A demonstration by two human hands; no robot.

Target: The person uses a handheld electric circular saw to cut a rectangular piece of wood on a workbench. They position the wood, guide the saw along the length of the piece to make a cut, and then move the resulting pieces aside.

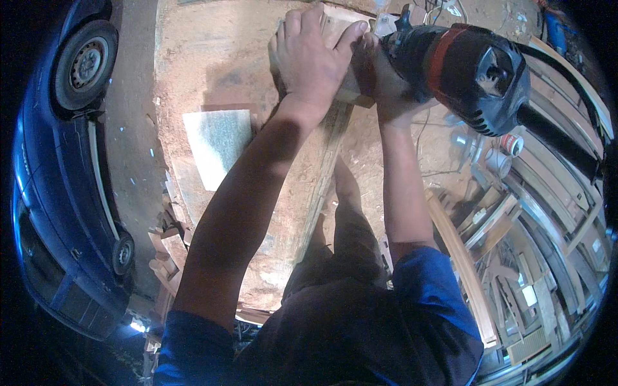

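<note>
One worktop [193, 77], sandy brown and scuffed, carries the work. Above its far right corner, the body out past the right edge, is the power tool [473, 77]. Judged heavy, stiff and weighted toward the rear, it is best taken by the grip, with the bulky casing kept balanced. The casing is black and rounded, with an orange-red band. The right hand [391, 87] appears closed around the grip, partly hidden by the tool; exact finger placement cannot be told. The wooden piece [336, 24] sits at that same far right corner: pale, straight-edged, mostly covered. Judged rigid, fairly light and not slippery, with edges that may splinter; best held flat from above. The left hand [312, 61] rests over it, fingers together, thumb spread wide.
</note>
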